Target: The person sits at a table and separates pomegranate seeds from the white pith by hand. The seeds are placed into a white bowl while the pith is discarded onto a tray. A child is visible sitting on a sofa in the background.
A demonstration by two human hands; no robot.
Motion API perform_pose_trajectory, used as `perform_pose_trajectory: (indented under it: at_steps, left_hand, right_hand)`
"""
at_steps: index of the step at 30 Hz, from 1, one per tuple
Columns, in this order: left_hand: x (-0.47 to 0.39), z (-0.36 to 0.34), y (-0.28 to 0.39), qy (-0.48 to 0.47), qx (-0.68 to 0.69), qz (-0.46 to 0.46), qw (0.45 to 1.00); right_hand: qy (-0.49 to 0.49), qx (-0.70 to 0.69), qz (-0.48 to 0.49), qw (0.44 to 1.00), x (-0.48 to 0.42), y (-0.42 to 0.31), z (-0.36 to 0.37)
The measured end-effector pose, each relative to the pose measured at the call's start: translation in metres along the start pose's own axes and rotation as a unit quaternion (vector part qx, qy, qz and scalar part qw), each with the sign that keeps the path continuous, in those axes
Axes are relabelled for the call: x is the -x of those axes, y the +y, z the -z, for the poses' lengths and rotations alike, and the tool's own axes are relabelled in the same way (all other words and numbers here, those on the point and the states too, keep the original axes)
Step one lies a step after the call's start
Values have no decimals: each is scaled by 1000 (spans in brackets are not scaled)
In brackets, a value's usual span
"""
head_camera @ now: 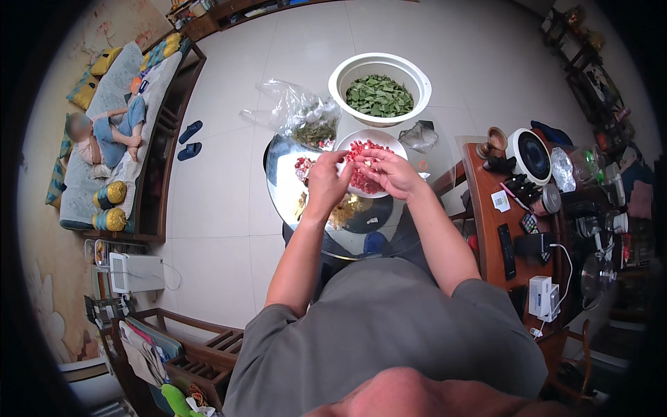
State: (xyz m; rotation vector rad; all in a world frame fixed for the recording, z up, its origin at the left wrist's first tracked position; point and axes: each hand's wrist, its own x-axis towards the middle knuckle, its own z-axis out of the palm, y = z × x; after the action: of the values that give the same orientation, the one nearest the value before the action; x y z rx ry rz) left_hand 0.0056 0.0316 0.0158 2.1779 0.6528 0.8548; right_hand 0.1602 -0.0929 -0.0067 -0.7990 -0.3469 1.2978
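Observation:
Both of my hands are over a white plate (pixel 394 148) heaped with red pomegranate seeds (pixel 365 182). My left hand (pixel 329 177) is at the plate's left edge, fingers curled towards the right hand. My right hand (pixel 388 172) is palm up with bent fingers, and a small pale piece shows at its fingertips; whether it is gripped is unclear. Pomegranate pieces (pixel 304 168) lie left of my left hand, and yellowish peel (pixel 341 211) lies below the plate. Behind the plate stands a white colander (pixel 336 78) holding green leaves (pixel 379 96).
The round glass table (pixel 281 182) also bears an open clear plastic bag (pixel 292 104) of greenery and a crumpled bag (pixel 419 136). To the right is a wooden table (pixel 487 208) with a remote control (pixel 505 252). A person (pixel 112 130) lies on a sofa at left.

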Motion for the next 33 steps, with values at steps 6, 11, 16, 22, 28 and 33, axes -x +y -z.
perform_pose_trajectory:
  at_steps: [6,11,16,22,28,33]
  left_hand:
    - [5,-19,7,-65,2,-17,998]
    - [8,-23,10,-49,24,-22,998]
    - [10,-29,6,-36,-21,-62,997]
    - [12,-34,0,-45,-57,-93,993]
    - [15,-33,6,-47,-38,-79,995]
    - [16,-36,-2,-44,-35,-70,996]
  right_hand:
    - [-27,1,2,1000,2,5,-4]
    - [-28,2,0,1000,1,7,-2]
    - [6,-18,-1,1000,-3,13,-1]
    - [-8,-6,-13,1000,-3,14,2]
    - [8,7,-16,1000,-7,17,7]
    - [20,19,-28,999,-6,15,0]
